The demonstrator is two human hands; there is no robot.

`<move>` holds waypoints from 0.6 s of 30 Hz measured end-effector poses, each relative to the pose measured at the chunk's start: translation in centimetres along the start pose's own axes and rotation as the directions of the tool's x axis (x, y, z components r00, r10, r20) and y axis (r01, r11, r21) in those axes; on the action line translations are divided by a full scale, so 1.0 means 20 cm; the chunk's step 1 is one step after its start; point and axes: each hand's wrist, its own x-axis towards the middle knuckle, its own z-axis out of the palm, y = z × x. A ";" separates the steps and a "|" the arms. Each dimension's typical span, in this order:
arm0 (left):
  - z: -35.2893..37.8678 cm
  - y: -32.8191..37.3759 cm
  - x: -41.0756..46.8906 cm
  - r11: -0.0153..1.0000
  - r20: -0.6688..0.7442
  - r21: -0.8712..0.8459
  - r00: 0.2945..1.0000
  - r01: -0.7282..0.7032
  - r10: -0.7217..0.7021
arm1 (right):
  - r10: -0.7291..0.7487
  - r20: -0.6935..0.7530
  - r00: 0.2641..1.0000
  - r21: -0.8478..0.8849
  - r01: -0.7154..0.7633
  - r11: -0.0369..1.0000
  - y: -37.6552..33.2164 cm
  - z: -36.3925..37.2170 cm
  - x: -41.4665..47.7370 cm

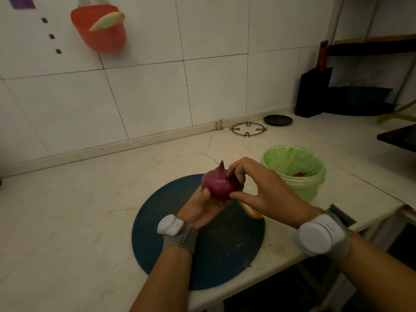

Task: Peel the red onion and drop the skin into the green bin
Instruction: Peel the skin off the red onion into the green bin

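Note:
A red onion with a dry pointed tip is held above a round dark cutting board. My left hand cups it from below, thumb on its left side. My right hand grips the onion from the right, fingertips pinching near the tip and thumb under its front. The green bin, lined with a green bag, stands to the right of the board with some red scraps inside.
A yellow-handled tool lies on the board under my right hand. A metal burner ring and a black lid sit at the back. A dark knife block stands back right. An orange basket hangs on the tiled wall. The counter edge runs at the right.

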 end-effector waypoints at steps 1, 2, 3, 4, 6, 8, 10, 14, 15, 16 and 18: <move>0.00 0.00 0.00 1.000 -0.004 0.000 1.000 -0.001 0.001 | -0.002 0.002 1.000 -0.003 0.002 1.000 0.00 0.00 0.00; 0.00 0.00 0.00 1.000 -0.010 -0.004 1.000 -0.002 0.002 | -0.002 0.004 1.000 -0.005 0.002 1.000 0.00 0.00 0.00; 0.00 0.00 0.00 1.000 -0.016 -0.009 1.000 -0.002 0.002 | -0.001 0.007 1.000 -0.007 0.001 1.000 0.00 0.00 0.00; 0.00 0.00 0.00 1.000 -0.017 -0.010 1.000 0.001 -0.001 | 0.002 0.010 1.000 -0.011 -0.002 1.000 0.01 0.00 0.00; 0.01 0.00 0.00 1.000 -0.012 0.013 1.000 0.013 -0.013 | 0.013 0.029 1.000 -0.028 -0.012 1.000 0.01 -0.01 0.00; 0.01 0.00 -0.01 0.999 -0.019 0.030 1.000 0.023 -0.022 | 0.022 0.061 0.998 -0.044 -0.019 0.999 0.00 -0.01 0.00; 0.01 0.00 -0.01 0.999 -0.023 0.042 0.999 0.032 -0.031 | 0.022 0.093 0.995 -0.054 -0.017 0.998 0.00 -0.03 0.01; 0.02 0.00 -0.01 0.997 -0.017 0.065 0.999 0.052 -0.051 | 0.028 0.130 0.991 -0.083 -0.017 0.996 0.01 -0.04 0.01; 0.02 0.00 -0.01 0.997 -0.023 0.056 0.998 0.057 -0.056 | 0.031 0.128 0.991 -0.095 -0.019 0.995 0.01 -0.04 0.01; 0.01 0.00 -0.01 0.997 -0.028 0.042 0.998 0.060 -0.059 | 0.030 0.118 0.993 -0.103 -0.018 0.994 0.01 -0.03 0.01; 0.01 0.00 -0.01 0.998 -0.027 0.016 0.998 0.059 -0.058 | 0.032 0.090 0.995 -0.087 -0.025 0.996 0.03 -0.03 0.01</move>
